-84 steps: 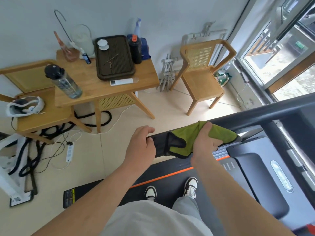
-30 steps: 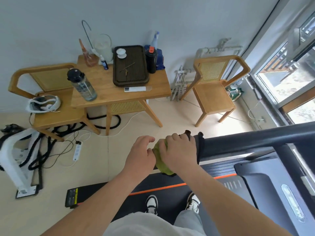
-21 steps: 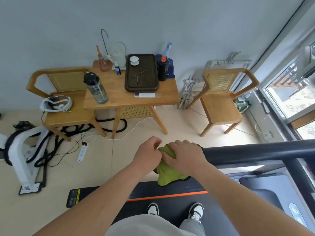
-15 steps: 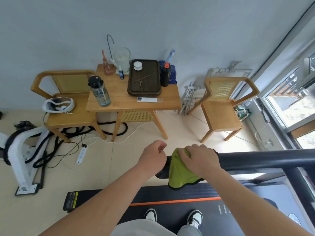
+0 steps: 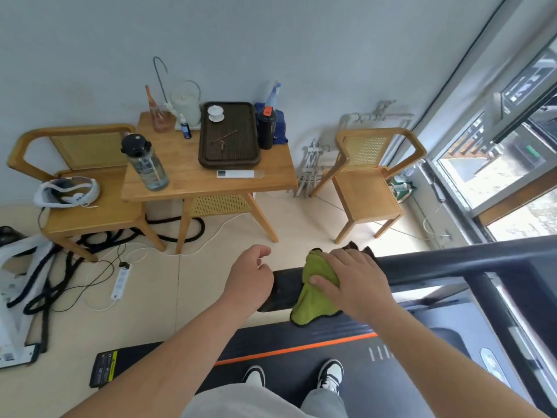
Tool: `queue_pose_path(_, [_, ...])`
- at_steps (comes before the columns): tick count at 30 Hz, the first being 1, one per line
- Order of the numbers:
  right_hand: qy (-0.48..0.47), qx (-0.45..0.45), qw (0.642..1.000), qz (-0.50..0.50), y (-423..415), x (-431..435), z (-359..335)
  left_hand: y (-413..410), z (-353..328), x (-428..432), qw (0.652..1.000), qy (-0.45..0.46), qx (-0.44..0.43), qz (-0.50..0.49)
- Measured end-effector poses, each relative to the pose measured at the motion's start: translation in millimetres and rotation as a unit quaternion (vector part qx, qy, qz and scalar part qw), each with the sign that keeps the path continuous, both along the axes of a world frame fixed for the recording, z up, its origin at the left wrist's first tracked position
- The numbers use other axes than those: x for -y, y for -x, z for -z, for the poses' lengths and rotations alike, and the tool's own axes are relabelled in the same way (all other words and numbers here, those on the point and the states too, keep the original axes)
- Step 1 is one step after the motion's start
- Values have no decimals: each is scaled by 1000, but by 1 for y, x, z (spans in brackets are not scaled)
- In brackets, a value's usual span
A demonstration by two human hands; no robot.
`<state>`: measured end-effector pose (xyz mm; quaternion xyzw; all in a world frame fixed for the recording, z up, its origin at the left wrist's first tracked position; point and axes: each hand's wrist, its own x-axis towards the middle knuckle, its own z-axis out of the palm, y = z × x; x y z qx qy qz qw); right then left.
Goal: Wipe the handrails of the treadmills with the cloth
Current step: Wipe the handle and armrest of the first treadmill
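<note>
The black treadmill handrail [image 5: 452, 260] runs from the middle of the view to the right edge. A green cloth [image 5: 313, 294] with dark edging is draped over the rail close to its free end [image 5: 283, 288]. My right hand [image 5: 352, 279] grips the cloth around the rail, with the thumb pressing on the cloth. My left hand [image 5: 250, 276] hovers just left of the rail's end, fingers curled in, holding nothing. Under me lies the treadmill belt [image 5: 286, 336] with an orange stripe, and my two shoes stand on it.
A wooden table [image 5: 271, 176] with a dark tray [image 5: 230, 137], bottles and a remote stands ahead. Wooden chairs flank it at left [image 5: 90, 212] and right [image 5: 370, 191]. Cables and a power strip [image 5: 119, 282] lie on the floor at left. A window [image 5: 512, 164] is at right.
My right hand has slid the cloth rightward along the rail, baring its black end. My left hand has come off the rail's end. The view has tilted up.
</note>
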<state>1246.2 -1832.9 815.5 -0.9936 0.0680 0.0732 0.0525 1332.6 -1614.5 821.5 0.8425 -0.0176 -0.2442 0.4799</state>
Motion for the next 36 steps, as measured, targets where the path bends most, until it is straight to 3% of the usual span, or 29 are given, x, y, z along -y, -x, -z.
queue_pose_path(4, [18,21,993,111,19,42,2,9,0,3,1000,-5,8,20])
queue_pose_path(8, [7,63,981,182,7,-10,4,8,0,2,1000,-9,13,11])
queue_pose_path(14, [-43,92,995,-24,5,-100,21,3,-5,11,999,9,31,-14])
queue_pose_path(18, [34,81,990,-108,31,-32,28,13,-13,35,992,-13,110,55])
queue_pose_path(22, [79,115,990,-3,77,48,30,33,-21,68,978,-27,161,129])
queue_pose_path(28, [54,89,986,132,110,140,22,61,-27,126,965,-39,167,201])
queue_pose_path(33, [-39,104,962,249,118,175,13,91,-29,194,952,-24,170,253])
queue_pose_path(36, [-266,203,886,322,114,157,-11,110,-30,227,958,7,160,236])
